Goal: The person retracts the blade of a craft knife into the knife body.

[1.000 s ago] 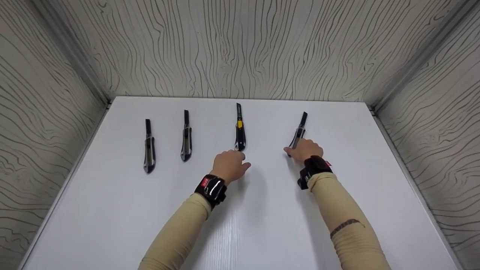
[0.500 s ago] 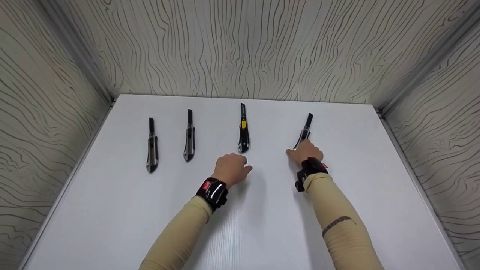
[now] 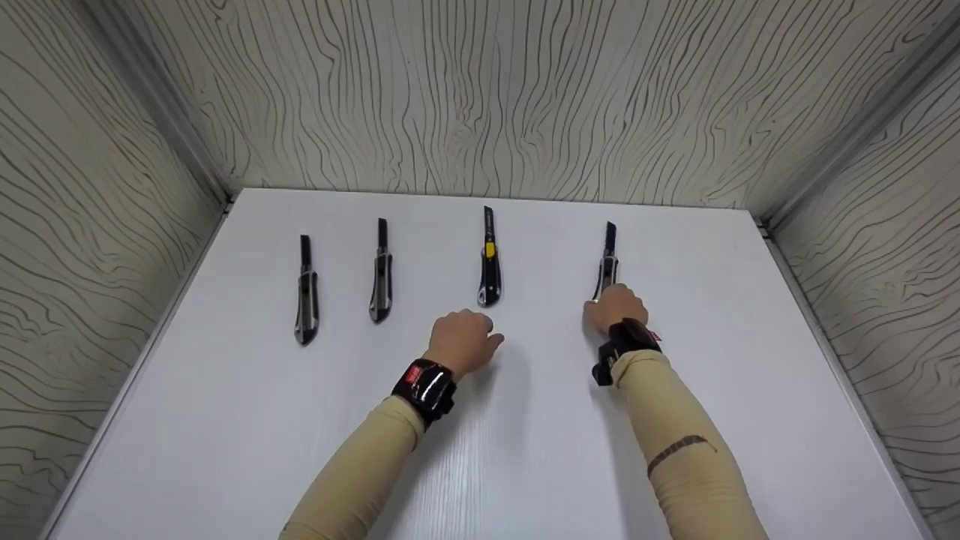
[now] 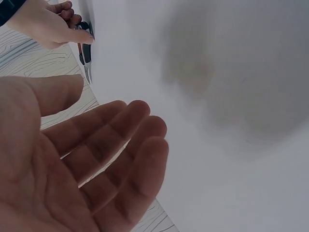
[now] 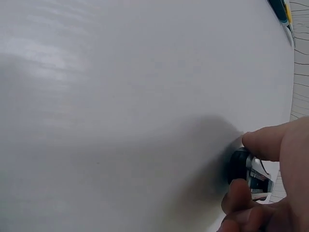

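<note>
At the right of the table, my right hand (image 3: pixel 619 307) pinches the handle end of a snap-off utility knife (image 3: pixel 608 262). Its dark blade points toward the back wall. Thumb and fingers lie on either side of the knife's butt (image 5: pixel 239 166) in the right wrist view. My left hand (image 3: pixel 460 343) hovers over the middle of the table holding nothing, its fingers (image 4: pixel 140 169) loosely bent and palm in sight. Just beyond it lies another utility knife (image 3: pixel 490 262) with a yellow slider. Two grey-black utility knives, one inner (image 3: pixel 381 274) and one outer (image 3: pixel 306 300), lie farther left.
The white table (image 3: pixel 187 420) carries all the knives in a spaced row, blades toward the back. Wood-patterned panels enclose it: a back wall (image 3: pixel 465 97), a left wall (image 3: pixel 67 247) and a right wall (image 3: pixel 885 247).
The knife under my right hand has turned from a rightward slant to nearly straight, its blade tip swinging left. My left hand has stayed about in place. The head view has shifted slightly.
</note>
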The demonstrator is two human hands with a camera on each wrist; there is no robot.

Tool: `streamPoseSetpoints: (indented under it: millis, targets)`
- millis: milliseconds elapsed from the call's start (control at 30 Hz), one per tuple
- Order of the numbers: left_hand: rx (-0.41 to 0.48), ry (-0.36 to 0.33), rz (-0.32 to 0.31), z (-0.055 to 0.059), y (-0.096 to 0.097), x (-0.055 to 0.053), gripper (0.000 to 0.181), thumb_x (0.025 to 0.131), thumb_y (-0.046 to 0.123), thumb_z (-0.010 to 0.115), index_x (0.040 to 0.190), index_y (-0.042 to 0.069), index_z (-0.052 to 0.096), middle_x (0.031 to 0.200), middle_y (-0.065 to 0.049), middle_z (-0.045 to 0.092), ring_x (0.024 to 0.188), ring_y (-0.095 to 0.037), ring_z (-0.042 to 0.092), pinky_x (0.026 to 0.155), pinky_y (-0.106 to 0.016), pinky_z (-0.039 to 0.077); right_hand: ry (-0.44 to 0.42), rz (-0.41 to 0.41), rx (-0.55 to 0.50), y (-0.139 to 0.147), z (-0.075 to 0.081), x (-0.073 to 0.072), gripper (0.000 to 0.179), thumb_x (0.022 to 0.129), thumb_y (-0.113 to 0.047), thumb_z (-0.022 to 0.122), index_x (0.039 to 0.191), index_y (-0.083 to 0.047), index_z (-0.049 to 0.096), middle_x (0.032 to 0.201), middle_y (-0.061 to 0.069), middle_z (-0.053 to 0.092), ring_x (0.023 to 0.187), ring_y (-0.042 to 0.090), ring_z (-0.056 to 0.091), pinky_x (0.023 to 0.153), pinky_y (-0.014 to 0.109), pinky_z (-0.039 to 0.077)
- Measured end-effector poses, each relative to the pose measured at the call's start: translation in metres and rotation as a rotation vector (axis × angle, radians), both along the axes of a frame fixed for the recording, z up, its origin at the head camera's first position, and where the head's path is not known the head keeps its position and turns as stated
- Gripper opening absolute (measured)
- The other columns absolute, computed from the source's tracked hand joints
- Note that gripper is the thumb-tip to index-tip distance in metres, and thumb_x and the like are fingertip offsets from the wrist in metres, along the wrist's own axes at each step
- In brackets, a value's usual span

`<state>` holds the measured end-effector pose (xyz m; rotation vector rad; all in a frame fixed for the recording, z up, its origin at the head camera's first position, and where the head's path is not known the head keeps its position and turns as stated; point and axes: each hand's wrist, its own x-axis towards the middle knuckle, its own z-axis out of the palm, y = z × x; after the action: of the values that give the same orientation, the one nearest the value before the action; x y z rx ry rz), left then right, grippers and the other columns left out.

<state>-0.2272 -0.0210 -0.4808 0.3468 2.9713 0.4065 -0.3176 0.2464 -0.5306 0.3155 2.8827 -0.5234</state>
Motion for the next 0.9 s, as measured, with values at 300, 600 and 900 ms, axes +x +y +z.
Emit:
streamPoseSetpoints:
  millis: [300,600,900]
  targets:
    - [-0.013,-0.003,0.007,0.0,-0.002,0.001,0.034,0.095,0.041,0.059,0.107,0.014,0.075,0.098,-0.006,0.075,0.088,-0.027,0.07,0.073,-0.041,0.057,0.046,-0.01,-0.01,0.0,0.001,0.006,0.028,0.089,-0.025,0.055,0.088,0.003,0.06,0.079,0.015,0.061,0.067,0.028,0.056,0.055,0.035,0.044]
    - [0.021,0.019,-0.009,0.001,0.001,0.004,0.032,0.095,0.04,0.06,0.105,0.013,0.075,0.098,-0.006,0.076,0.087,-0.028,0.071,0.071,-0.042,0.058,0.073,0.018,-0.025,-0.001,0.003,0.022,0.033,0.091,-0.028,0.055,0.091,0.005,0.058,0.081,0.017,0.061,0.069,0.03,0.057,0.059,0.039,0.046]
    - [0.098,0.06,-0.021,0.006,0.01,0.009,0.03,0.095,0.035,0.06,0.111,0.014,0.074,0.106,-0.007,0.075,0.095,-0.029,0.07,0.076,-0.044,0.058,0.172,0.086,-0.021,-0.015,0.008,0.047,0.039,0.092,-0.032,0.057,0.096,0.006,0.055,0.08,0.018,0.06,0.068,0.03,0.057,0.058,0.042,0.048]
